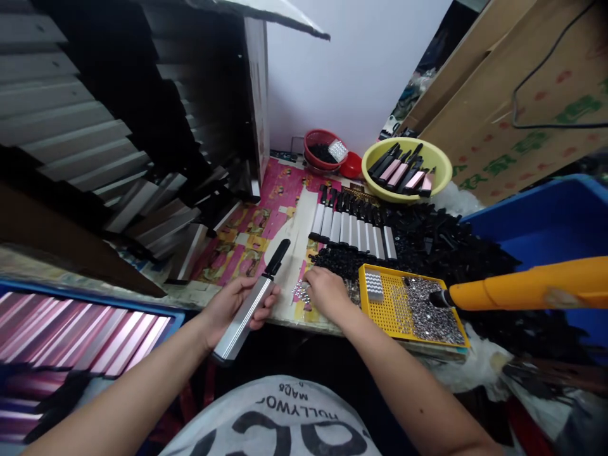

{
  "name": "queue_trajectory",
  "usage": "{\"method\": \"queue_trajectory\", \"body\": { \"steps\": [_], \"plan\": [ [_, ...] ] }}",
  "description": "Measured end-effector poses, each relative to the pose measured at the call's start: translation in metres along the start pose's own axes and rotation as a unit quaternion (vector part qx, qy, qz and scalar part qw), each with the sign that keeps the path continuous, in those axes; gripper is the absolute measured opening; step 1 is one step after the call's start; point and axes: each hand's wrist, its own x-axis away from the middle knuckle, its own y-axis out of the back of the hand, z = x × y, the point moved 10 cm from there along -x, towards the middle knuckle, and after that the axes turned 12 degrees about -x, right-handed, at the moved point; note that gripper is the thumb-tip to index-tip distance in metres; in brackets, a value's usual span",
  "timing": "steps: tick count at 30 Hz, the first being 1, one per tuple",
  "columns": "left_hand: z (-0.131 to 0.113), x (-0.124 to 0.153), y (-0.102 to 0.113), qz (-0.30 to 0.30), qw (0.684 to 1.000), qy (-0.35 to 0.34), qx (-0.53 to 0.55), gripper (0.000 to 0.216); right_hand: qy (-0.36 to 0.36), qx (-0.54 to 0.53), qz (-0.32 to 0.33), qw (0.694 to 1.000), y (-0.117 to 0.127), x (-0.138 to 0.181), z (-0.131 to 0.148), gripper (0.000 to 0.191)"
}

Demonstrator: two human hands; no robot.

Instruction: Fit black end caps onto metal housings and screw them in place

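My left hand (pixel 236 305) is shut around a silver hair straightener (pixel 243 320), which has a black handle (pixel 277 258) pointing up and away from me. My right hand (pixel 327 292) rests with curled fingers on the patterned table covering, beside a small cluster of silver studs (pixel 301 292). Whether those fingers pinch anything is hidden. To the right of that hand lies a yellow perforated tray (pixel 380 320) holding many loose silver studs. An orange hand tool (pixel 522 288) reaches over the tray with its black nozzle.
A row of silver straighteners (pixel 351 231) lies beyond my hands, beside a heap of black parts (pixel 437 253). Further back are a yellow basin (pixel 437 158) and a red basket (pixel 316 142). A blue bin (pixel 546 234) stands right; a blue tray of pink bars (pixel 80 329) sits left.
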Motion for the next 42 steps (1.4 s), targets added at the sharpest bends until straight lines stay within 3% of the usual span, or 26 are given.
{"method": "queue_trajectory", "body": {
  "steps": [10, 12, 14, 16, 18, 20, 22, 24, 27, 29, 33, 35, 37, 39, 40, 42],
  "plan": [
    [-0.002, 0.000, -0.019, 0.080, 0.991, 0.001, 0.103, 0.033, -0.020, 0.011, -0.034, 0.999, -0.003, 0.002, -0.003, 0.016],
    [-0.002, -0.002, -0.023, 0.081, 0.991, -0.002, 0.102, 0.034, -0.027, -0.026, -0.052, 0.998, 0.001, 0.003, -0.005, 0.014],
    [-0.001, -0.004, -0.027, 0.078, 0.992, -0.001, 0.100, 0.036, -0.020, -0.129, -0.085, 0.988, 0.009, 0.004, -0.004, 0.011],
    [0.002, -0.006, -0.033, 0.080, 0.993, 0.003, 0.092, 0.038, -0.004, -0.295, -0.130, 0.947, 0.021, 0.007, -0.001, 0.008],
    [0.004, -0.009, -0.039, 0.083, 0.993, -0.003, 0.078, 0.040, 0.017, -0.457, -0.160, 0.875, 0.030, 0.011, 0.004, 0.009],
    [0.005, -0.011, -0.045, 0.084, 0.995, -0.017, 0.059, 0.042, 0.029, -0.555, -0.158, 0.816, 0.034, 0.014, 0.012, 0.010],
    [0.006, -0.012, -0.050, 0.083, 0.995, -0.027, 0.043, 0.042, 0.028, -0.594, -0.147, 0.790, 0.032, 0.016, 0.019, 0.010],
    [0.008, -0.014, -0.052, 0.080, 0.996, -0.030, 0.026, 0.042, 0.013, -0.604, -0.151, 0.783, 0.029, 0.019, 0.019, 0.012],
    [0.009, -0.015, -0.053, 0.072, 0.997, -0.036, 0.001, 0.041, -0.001, -0.605, -0.189, 0.773, 0.027, 0.024, 0.010, 0.015],
    [0.008, -0.015, -0.054, 0.072, 0.997, -0.036, -0.015, 0.041, 0.005, -0.633, -0.203, 0.747, 0.026, 0.025, 0.005, 0.018],
    [0.015, -0.016, -0.057, 0.090, 0.995, 0.011, -0.045, 0.042, 0.006, -0.744, -0.095, 0.661, 0.003, 0.017, 0.014, 0.035],
    [0.019, -0.017, -0.057, 0.090, 0.994, 0.028, -0.055, 0.042, -0.009, -0.766, -0.058, 0.640, -0.008, 0.018, 0.018, 0.040],
    [0.025, -0.017, -0.053, 0.084, 0.993, 0.045, -0.074, 0.044, -0.012, -0.762, -0.057, 0.646, -0.013, 0.023, 0.019, 0.043],
    [0.034, -0.012, -0.044, 0.072, 0.987, 0.078, -0.122, 0.052, 0.006, -0.724, -0.054, 0.688, -0.011, 0.032, 0.019, 0.045],
    [0.036, -0.008, -0.036, 0.053, 0.983, 0.088, -0.149, 0.054, 0.026, -0.681, -0.044, 0.731, -0.007, 0.038, 0.019, 0.045],
    [0.030, -0.001, -0.013, -0.018, 0.979, 0.082, -0.184, 0.050, 0.067, -0.532, -0.016, 0.844, 0.002, 0.050, 0.016, 0.041]
  ]
}}
